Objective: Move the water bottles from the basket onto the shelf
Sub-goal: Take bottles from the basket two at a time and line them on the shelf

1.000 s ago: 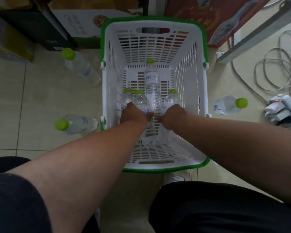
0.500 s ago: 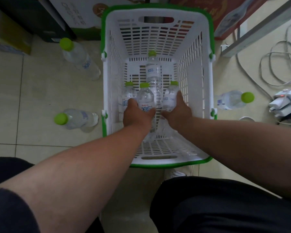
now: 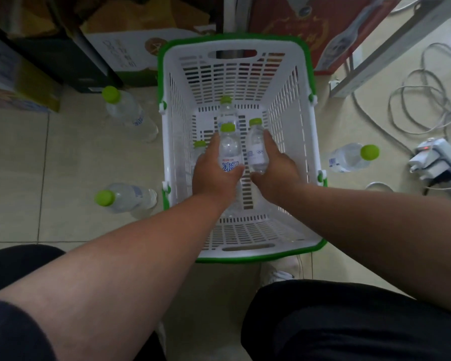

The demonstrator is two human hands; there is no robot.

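Note:
A white basket with a green rim (image 3: pixel 292 82) stands on the floor in front of me. My left hand (image 3: pixel 214 175) grips a clear green-capped water bottle (image 3: pixel 229 149) inside it. Beside it, my right hand (image 3: pixel 276 165) grips a second bottle (image 3: pixel 257 147). Both bottles are raised above the basket floor. Another bottle (image 3: pixel 227 110) lies at the far end of the basket, and one more green cap (image 3: pixel 200 144) shows left of my left hand.
Three more bottles stand on the tiled floor: two left of the basket (image 3: pixel 130 113) (image 3: pixel 123 198) and one right (image 3: pixel 349 156). Cardboard boxes (image 3: pixel 130 48) sit behind. Cables and a power strip (image 3: pixel 432 157) lie at the right, near a metal frame leg (image 3: pixel 370 61).
Both hands closed round a bottle each and have lifted them up off the basket floor, toward me. The other bottles stay where they were.

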